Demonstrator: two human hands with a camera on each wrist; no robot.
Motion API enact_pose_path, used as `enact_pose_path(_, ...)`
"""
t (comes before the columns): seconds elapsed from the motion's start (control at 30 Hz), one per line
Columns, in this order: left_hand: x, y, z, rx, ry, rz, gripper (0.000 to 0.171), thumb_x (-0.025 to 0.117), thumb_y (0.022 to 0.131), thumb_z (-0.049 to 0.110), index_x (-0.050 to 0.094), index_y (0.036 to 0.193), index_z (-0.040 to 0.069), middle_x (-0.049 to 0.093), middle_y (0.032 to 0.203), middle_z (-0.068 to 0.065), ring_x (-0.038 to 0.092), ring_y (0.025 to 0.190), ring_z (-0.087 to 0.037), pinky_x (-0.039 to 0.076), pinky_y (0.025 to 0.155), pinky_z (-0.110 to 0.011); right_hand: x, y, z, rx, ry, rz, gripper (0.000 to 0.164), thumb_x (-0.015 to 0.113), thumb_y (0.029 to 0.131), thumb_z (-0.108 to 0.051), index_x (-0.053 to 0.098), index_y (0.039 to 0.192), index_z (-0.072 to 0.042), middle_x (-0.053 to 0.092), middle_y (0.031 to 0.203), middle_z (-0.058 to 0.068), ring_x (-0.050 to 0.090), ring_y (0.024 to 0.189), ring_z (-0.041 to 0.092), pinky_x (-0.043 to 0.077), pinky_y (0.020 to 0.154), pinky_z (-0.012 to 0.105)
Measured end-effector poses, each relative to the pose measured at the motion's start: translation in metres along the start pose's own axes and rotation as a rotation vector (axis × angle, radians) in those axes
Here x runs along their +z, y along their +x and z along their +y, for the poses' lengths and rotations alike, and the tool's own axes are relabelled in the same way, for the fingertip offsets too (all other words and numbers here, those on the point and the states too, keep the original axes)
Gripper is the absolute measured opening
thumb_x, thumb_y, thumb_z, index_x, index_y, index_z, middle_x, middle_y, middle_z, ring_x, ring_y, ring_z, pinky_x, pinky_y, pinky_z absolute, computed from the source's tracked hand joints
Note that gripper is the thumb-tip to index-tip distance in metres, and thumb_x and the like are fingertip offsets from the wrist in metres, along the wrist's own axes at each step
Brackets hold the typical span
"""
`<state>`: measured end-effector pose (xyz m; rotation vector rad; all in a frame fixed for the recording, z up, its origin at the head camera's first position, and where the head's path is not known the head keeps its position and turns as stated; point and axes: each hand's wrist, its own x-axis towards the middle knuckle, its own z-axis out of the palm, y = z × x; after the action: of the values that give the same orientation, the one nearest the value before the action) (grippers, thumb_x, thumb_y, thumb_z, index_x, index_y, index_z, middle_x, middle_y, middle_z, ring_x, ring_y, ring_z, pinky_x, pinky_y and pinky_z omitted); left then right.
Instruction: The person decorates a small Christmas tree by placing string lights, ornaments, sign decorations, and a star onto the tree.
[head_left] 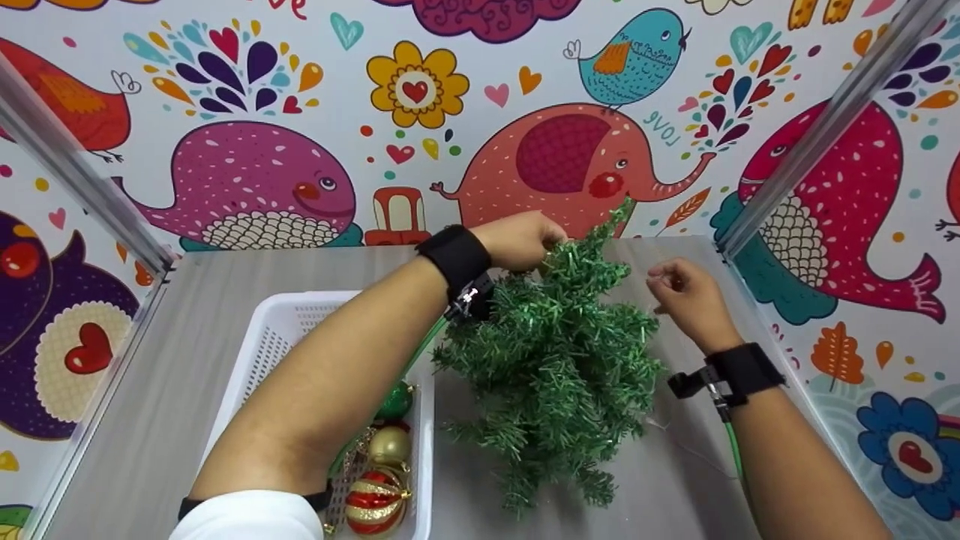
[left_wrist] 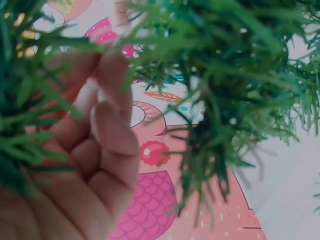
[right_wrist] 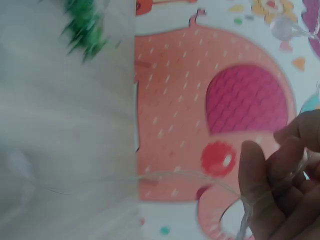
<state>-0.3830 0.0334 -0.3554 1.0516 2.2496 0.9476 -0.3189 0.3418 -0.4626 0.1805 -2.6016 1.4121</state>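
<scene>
A small green artificial Christmas tree (head_left: 570,367) stands on the table in the middle of the head view. Behind its upper branches, my left hand (head_left: 521,240) reaches in from the left. In the left wrist view its thumb and fingertips pinch together on a thin pale strand, partly screened by blurred needles. To the right of the tree, apart from it, my right hand (head_left: 694,296) has curled fingers. They grip the clear wire of a string of lights (right_wrist: 185,175), which trails down past the tree's right side. A clear bulb (right_wrist: 284,28) hangs on the strand.
At the left, under my left forearm, sits a white perforated basket (head_left: 429,465) with several ornaments, including a red and gold striped ball (head_left: 375,501), a gold ball (head_left: 389,448) and a green ball (head_left: 396,401). Cartoon-printed walls and metal posts (head_left: 817,142) enclose the table.
</scene>
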Motion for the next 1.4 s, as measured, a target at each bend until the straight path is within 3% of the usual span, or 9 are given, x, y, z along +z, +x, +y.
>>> enact_pose_path(0.1,0.001,0.000,-0.001,-0.001,-0.007,0.031,0.033,0.037,0.084,-0.013,0.048,0.072,0.016,0.036,0.064,0.003,0.031,0.051,-0.010,0.029,0.051,-0.023,-0.013,-0.012,0.011,0.041,0.043,0.014,0.024,0.059,0.096,-0.018,0.061,0.106,0.004,0.058,0.082,0.008,0.062,0.072,0.016,0.057,0.065,0.026)
enact_pose_path(0.43,-0.001,-0.007,-0.009,-0.104,-0.125,0.112,0.027,0.042,0.090,-0.004,0.065,0.097,0.009,0.066,0.098,-0.010,0.049,0.060,-0.011,0.037,0.052,-0.023,-0.056,-0.066,0.050,0.263,0.283,-0.045,0.030,0.058,0.096,-0.022,0.060,0.109,0.005,0.063,0.086,-0.002,0.063,0.074,0.017,0.057,0.073,0.026)
enact_pose_path(0.63,-0.002,-0.010,-0.013,-0.188,-0.212,0.123,0.020,0.043,0.096,0.006,0.062,0.101,0.006,0.063,0.097,-0.008,0.065,0.079,-0.015,0.041,0.055,-0.022,-0.078,-0.079,0.070,0.201,0.393,-0.156,0.030,0.048,0.101,-0.018,0.062,0.102,0.009,0.063,0.077,0.001,0.065,0.076,0.017,0.055,0.080,0.025)
enact_pose_path(0.83,-0.001,-0.011,-0.014,-0.223,-0.244,0.112,0.021,0.042,0.099,0.009,0.062,0.106,0.005,0.064,0.095,-0.006,0.065,0.081,-0.014,0.041,0.055,-0.021,-0.090,-0.061,0.030,0.156,0.727,-0.337,0.040,0.031,0.106,-0.022,0.061,0.105,0.004,0.051,0.071,0.005,0.056,0.064,0.020,0.056,0.066,0.027)
enact_pose_path(0.93,0.001,-0.011,-0.014,-0.236,-0.233,0.109,0.025,0.043,0.098,0.010,0.065,0.109,0.005,0.068,0.094,-0.006,0.065,0.078,-0.013,0.044,0.057,-0.020,-0.093,-0.043,-0.001,0.129,0.843,-0.415,0.044,0.025,0.107,-0.022,0.059,0.115,0.004,0.049,0.070,0.005,0.032,0.050,0.021,0.034,0.043,0.029)
enact_pose_path(1.03,0.001,-0.013,-0.016,-0.238,-0.219,0.112,0.024,0.045,0.096,0.009,0.069,0.100,0.008,0.070,0.091,-0.005,0.065,0.075,-0.011,0.046,0.058,-0.020,-0.090,-0.019,-0.033,0.091,0.914,-0.458,0.045,0.024,0.107,-0.020,0.053,0.125,0.009,0.056,0.074,0.009,0.021,0.047,0.021,0.016,0.042,0.031)
enact_pose_path(1.17,0.002,-0.016,-0.019,-0.223,-0.221,0.101,0.019,0.051,0.095,0.011,0.065,0.082,0.011,0.071,0.088,-0.004,0.064,0.072,-0.010,0.043,0.055,-0.020,-0.078,0.010,-0.074,0.071,0.830,-0.422,0.044,0.034,0.105,-0.024,0.047,0.133,0.008,0.069,0.101,0.014,0.021,0.044,0.016,0.017,0.040,0.029)
enact_pose_path(1.27,0.001,-0.019,-0.019,-0.227,-0.234,0.101,0.015,0.054,0.095,0.013,0.068,0.091,0.009,0.072,0.092,-0.006,0.062,0.072,-0.010,0.041,0.054,-0.021,-0.064,0.026,-0.098,0.063,0.576,-0.395,0.046,0.040,0.103,-0.031,0.049,0.135,0.000,0.068,0.114,0.008,0.026,0.042,0.011,0.021,0.040,0.029)
enact_pose_path(1.4,-0.003,-0.023,-0.016,-0.205,-0.220,0.148,0.026,0.051,0.097,0.016,0.064,0.119,0.009,0.068,0.107,-0.008,0.058,0.072,-0.010,0.042,0.056,-0.024,-0.043,0.042,-0.123,0.064,0.152,-0.415,0.049,0.043,0.100,-0.044,0.054,0.135,-0.012,0.057,0.067,-0.002,0.025,0.041,0.009,0.023,0.039,0.031)
